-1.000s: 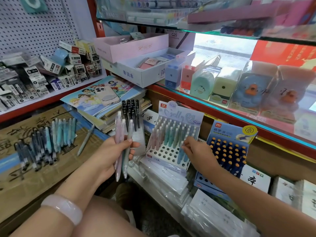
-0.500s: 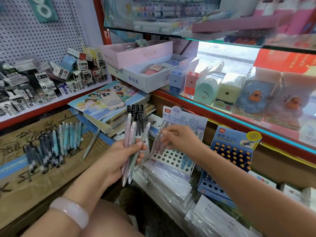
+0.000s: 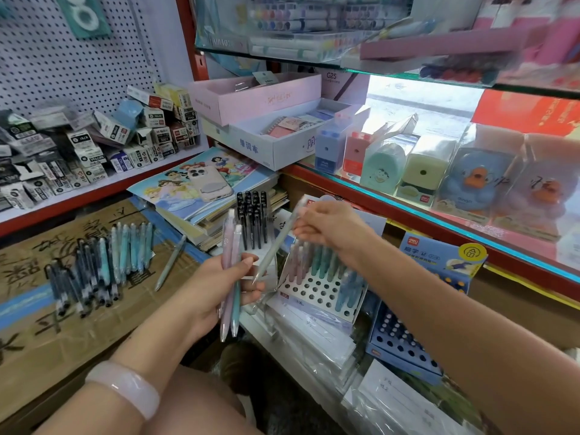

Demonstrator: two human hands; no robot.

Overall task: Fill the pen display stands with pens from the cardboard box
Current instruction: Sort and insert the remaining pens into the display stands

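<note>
My left hand [image 3: 224, 285] grips two pastel pens [image 3: 230, 277], one pink and one pale blue, upright in front of the stands. My right hand [image 3: 329, 226] pinches the top of a grey-green pen [image 3: 276, 243] that slants down toward my left hand. Below my right hand stands the white pen display stand [image 3: 317, 291], with pastel pens in its back rows and right side and open holes in front. More pens [image 3: 100, 265] lie in a row on the flattened cardboard box [image 3: 62, 328] at the left. A loose pen [image 3: 171, 262] lies beside them.
A clear stand of black pens [image 3: 252, 219] sits behind my left hand. A blue display stand [image 3: 417, 328] stands at the right, partly behind my right forearm. A phone [image 3: 208, 183] lies on stacked colouring books. Plastic-wrapped packs [image 3: 314, 334] lie under the stands. A glass shelf edge [image 3: 408, 211] runs above.
My right hand left the white stand, came across to my left hand and drew the grey-green pen out of the bunch. My left hand now holds two pens.
</note>
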